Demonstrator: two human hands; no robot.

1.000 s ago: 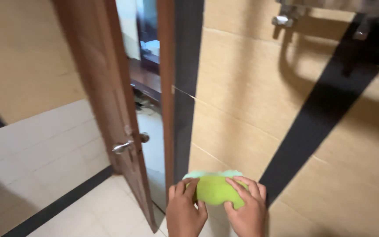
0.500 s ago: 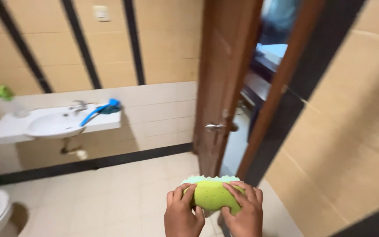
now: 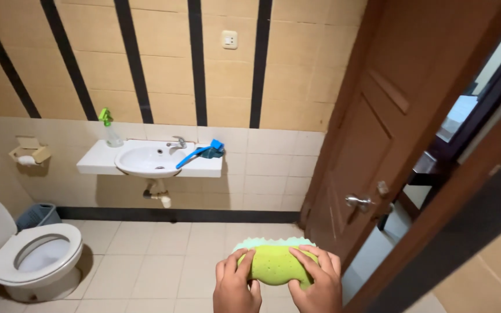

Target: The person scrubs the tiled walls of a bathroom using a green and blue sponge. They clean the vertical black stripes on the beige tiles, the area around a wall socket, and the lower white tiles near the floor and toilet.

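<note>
- Green sponge [image 3: 275, 264] sits low in the view, near centre, held between both hands above the tiled floor [image 3: 146, 255].
- Left hand [image 3: 236, 287] grips the sponge's left end; right hand [image 3: 317, 284] grips the right end. Both closed on it, thumbs over the top face.
- Sponge long axis runs left to right across the view, roughly level. A paler green layer with a scalloped edge shows along the far side, pointing away from the person.
- Hands come up from the bottom edge, backs facing the camera, fingers curled around the sponge's ends; wrists cut off by the frame.
- Surroundings: wall-mounted white sink [image 3: 152, 159] with a blue brush [image 3: 201, 153] and a green-topped spray bottle [image 3: 110, 128]; toilet [image 3: 27, 255] at left; brown door [image 3: 378, 139] open at right.
</note>
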